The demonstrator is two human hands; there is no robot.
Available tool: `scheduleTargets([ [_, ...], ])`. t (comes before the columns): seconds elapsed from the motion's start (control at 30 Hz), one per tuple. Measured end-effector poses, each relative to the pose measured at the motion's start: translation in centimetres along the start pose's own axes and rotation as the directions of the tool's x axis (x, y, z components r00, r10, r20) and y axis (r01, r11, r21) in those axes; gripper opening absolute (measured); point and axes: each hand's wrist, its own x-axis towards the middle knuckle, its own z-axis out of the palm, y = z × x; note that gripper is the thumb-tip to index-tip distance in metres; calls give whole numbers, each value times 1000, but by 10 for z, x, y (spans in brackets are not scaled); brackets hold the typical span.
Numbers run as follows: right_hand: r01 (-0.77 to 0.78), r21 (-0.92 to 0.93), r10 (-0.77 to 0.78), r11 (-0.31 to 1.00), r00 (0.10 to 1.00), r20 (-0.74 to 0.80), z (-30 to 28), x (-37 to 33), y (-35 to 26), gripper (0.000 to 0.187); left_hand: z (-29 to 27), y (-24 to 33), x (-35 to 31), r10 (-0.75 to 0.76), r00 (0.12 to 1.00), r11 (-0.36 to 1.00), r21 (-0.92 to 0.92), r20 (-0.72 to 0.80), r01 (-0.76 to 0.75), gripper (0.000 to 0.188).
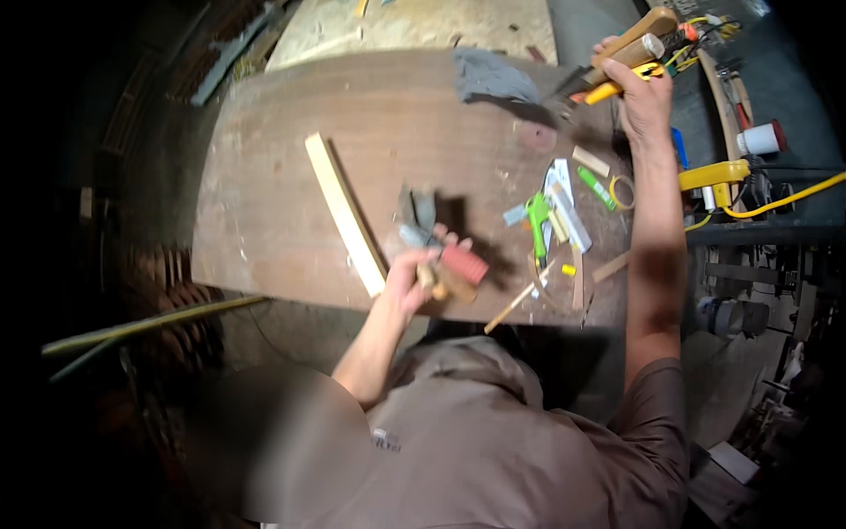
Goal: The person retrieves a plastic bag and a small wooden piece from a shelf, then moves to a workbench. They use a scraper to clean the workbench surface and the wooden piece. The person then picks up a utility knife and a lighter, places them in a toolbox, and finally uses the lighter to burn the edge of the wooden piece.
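My left hand (414, 275) is closed around a bunch of hand tools near the table's front edge. One has a red ribbed handle (463, 264), others have wooden handles (454, 286). Broad grey blades (418, 210) stick out on the far side, blurred, so their exact kind is unclear. At the far right, my right hand (633, 88) grips several more tools: wooden handles (636, 40) and a yellow handle (621, 84), their dark ends pointing left over the table. A pale wooden strip (344, 212) lies left of my left hand.
On the brown table (264, 176) lie a green glue gun (538, 225), a green marker (597, 189), a tape roll (622, 191) and a grey cloth (493, 75). To the right, a dark bench holds a yellow power strip (714, 175) with its cord and a white-and-red spool (760, 138).
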Motion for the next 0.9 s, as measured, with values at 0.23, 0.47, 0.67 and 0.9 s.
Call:
scheduleTargets([
  [0.23,-151,52,159,987,957,-243,-4,-113,-40,38,2,-12,32,-179,981,984,22,80,177,27],
  [0.47,-127,182,165,975,963,-211,-26,-210,-89,49,20,-57,47,-307,951,935,200,35,294,26],
  [0.67,247,-337,-272,908,962,-30,-65,-268,-132,41,58,-155,40,-632,773,754,194,-45,628,35],
  [0.9,485,-470,-94,738,763,640,-149,-351,-220,13,95,-337,26,-779,626,615,239,34,752,46],
])
